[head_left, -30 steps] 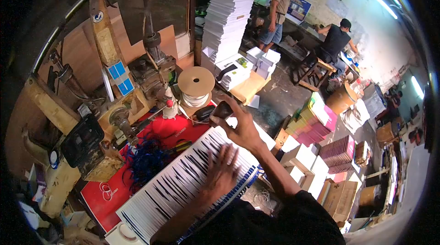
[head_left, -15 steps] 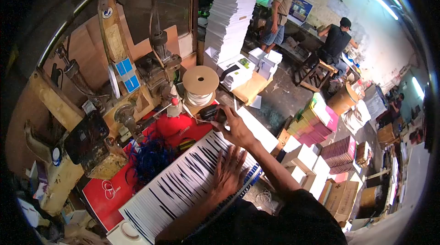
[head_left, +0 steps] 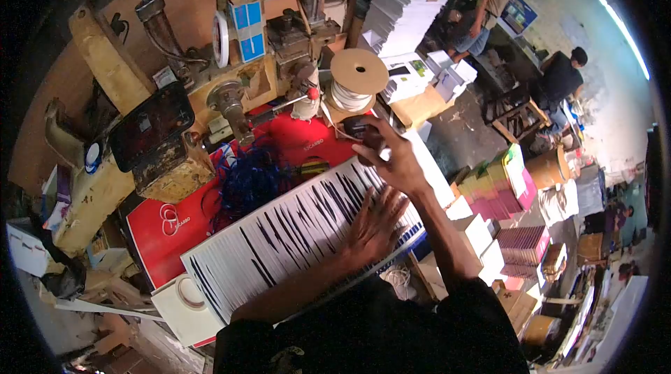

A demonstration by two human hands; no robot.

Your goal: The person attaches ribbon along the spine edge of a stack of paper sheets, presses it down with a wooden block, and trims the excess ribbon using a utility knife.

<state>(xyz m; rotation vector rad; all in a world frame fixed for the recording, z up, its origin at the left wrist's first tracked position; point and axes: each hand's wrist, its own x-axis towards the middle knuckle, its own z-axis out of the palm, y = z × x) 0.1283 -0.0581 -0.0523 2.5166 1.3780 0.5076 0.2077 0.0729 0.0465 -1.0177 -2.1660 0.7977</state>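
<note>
A long row of white book blocks [head_left: 279, 245], packed side by side with short dark strips across their edges, lies at a slant in front of me. My left hand [head_left: 377, 226] rests on it near the far right end, open with fingers stretched out. Just beyond, my right hand [head_left: 397, 162] is closed, its fingers curled around something dark that I cannot make out. Next to these fingers lies a dark object [head_left: 355, 126] on the red sheet [head_left: 297, 138]. Behind it stands a cardboard-topped spool [head_left: 360, 72] of white cord. A tangle of blue ribbons [head_left: 251, 178] lies left of the row.
An old machine with a metal shaft [head_left: 231, 105] and a red-knobbed lever [head_left: 312, 94] stands at the left. A roll of tape [head_left: 190, 291] lies at the row's near end. Tall paper stacks [head_left: 412, 3] and boxes [head_left: 482, 238] stand beyond. Two people are at the back.
The view has swung, so the bench sits farther right and higher at the back. My left hand stays flat on the row; my right hand stays closed beside the dark object.
</note>
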